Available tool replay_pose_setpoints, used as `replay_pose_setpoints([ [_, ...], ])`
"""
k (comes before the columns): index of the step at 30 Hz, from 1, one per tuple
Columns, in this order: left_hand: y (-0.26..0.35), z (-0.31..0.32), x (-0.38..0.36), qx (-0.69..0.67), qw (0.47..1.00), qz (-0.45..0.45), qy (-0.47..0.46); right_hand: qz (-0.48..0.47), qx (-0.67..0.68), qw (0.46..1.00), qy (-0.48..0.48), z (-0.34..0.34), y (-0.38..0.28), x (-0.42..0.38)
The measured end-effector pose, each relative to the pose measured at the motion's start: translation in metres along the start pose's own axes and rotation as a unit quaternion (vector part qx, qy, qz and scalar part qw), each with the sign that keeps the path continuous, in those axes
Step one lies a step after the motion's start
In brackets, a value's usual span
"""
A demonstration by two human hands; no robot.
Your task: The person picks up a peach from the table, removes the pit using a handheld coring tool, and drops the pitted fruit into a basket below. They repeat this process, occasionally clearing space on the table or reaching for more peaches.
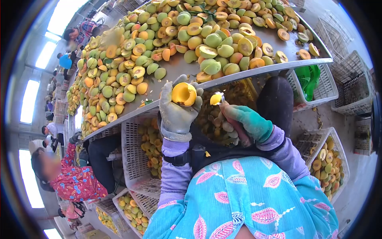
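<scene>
My left hand [179, 105], in a grey work glove, is closed around a yellow peach half [184, 94]. Its cut face is turned up and shows a round hollow in the middle. To the right, my right hand [248, 121], in a green and grey glove, grips the brownish handle of a pitting spoon [221, 97]. A bit of yellow flesh [215, 99] sits at the spoon's metal tip, apart from the peach half. Beyond both hands, a heap of halved peaches [211, 44] covers much of the metal table [179, 69].
Below the table edge stands a white crate [133, 155] of peach halves, with another crate [336, 191] at right. A crate with a green basket [308, 81] is beside my knee. A co-worker in a red patterned top [79, 179] sits at left; stacked crates [352, 85] stand far right.
</scene>
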State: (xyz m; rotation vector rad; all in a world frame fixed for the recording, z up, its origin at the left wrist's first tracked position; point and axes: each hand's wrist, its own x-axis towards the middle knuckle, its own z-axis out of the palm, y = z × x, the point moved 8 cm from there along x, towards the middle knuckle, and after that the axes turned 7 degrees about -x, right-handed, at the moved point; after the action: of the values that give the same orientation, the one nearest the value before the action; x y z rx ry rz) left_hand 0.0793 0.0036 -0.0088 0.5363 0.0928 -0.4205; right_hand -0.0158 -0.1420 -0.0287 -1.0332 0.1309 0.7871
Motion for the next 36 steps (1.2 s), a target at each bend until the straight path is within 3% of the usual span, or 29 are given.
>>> replay_pose_setpoints([
  [1,0.001,-0.004,-0.001,-0.031,0.999,-0.001,0.009,-0.054,-0.201,0.974,0.085,-0.024,0.011,0.010],
  [2,-0.001,-0.007,-0.002,-0.062,0.998,-0.005,0.018,-0.104,-0.390,0.900,0.167,-0.038,0.022,0.017],
  [3,-0.003,-0.010,-0.002,-0.097,0.995,-0.012,0.016,-0.221,-0.418,0.861,0.186,-0.020,0.006,0.010],
  [4,-0.007,-0.010,-0.003,-0.099,0.995,-0.013,0.022,-0.216,-0.417,0.864,0.185,-0.005,0.000,0.009],
  [6,-0.007,-0.005,-0.003,-0.059,0.997,0.029,0.029,-0.285,-0.514,0.763,0.268,0.027,-0.037,0.000],
  [7,-0.004,-0.004,-0.006,0.011,0.999,0.035,0.007,-0.361,-0.558,0.681,0.307,0.038,-0.044,-0.001],
  [8,-0.004,-0.004,-0.005,0.013,0.999,0.036,0.007,-0.363,-0.556,0.682,0.307,0.038,-0.044,0.006],
  [10,-0.002,-0.007,-0.005,0.022,0.998,0.053,0.039,-0.383,-0.633,0.583,0.335,0.047,-0.048,0.011],
  [20,-0.003,0.004,-0.009,0.054,0.990,0.117,0.059,-0.387,-0.713,0.448,0.376,0.060,-0.048,0.021],
  [21,0.000,0.003,-0.013,0.109,0.978,0.137,0.111,-0.389,-0.713,0.447,0.375,0.061,-0.046,0.020],
  [22,0.004,0.000,-0.018,0.165,0.960,0.158,0.163,-0.385,-0.709,0.490,0.331,0.063,-0.040,0.024],
  [23,0.004,0.001,-0.021,0.166,0.958,0.165,0.165,-0.381,-0.702,0.530,0.285,0.067,-0.034,0.028],
  [24,0.002,0.000,-0.023,0.148,0.962,0.155,0.167,-0.388,-0.701,0.530,0.278,0.071,-0.032,0.027],
  [27,0.008,0.002,-0.034,0.120,0.965,0.151,0.177,-0.392,-0.596,0.678,0.178,0.077,-0.026,0.027],
  [28,0.010,0.002,-0.038,0.108,0.967,0.145,0.182,-0.396,-0.595,0.679,0.169,0.081,-0.030,0.027],
  [31,0.044,-0.007,-0.065,0.031,0.958,0.200,0.202,-0.274,-0.505,0.818,0.015,0.087,-0.020,0.037],
  [32,0.072,-0.032,-0.071,0.019,0.964,0.217,0.154,-0.277,-0.503,0.819,0.011,0.078,-0.020,0.034],
  [33,0.100,-0.044,-0.089,0.126,0.942,0.242,0.196,-0.262,-0.514,0.815,0.061,0.056,-0.020,0.030],
  [34,0.143,-0.074,-0.100,0.441,0.823,0.275,0.231,-0.247,-0.521,0.809,0.116,0.032,-0.020,0.027],
  [35,0.158,-0.088,-0.096,0.587,0.735,0.190,0.282,-0.212,-0.546,0.796,0.155,0.000,-0.011,0.034],
  [36,0.180,-0.093,-0.088,0.782,0.535,0.121,0.294,-0.171,-0.571,0.780,0.191,-0.025,0.000,0.041],
])
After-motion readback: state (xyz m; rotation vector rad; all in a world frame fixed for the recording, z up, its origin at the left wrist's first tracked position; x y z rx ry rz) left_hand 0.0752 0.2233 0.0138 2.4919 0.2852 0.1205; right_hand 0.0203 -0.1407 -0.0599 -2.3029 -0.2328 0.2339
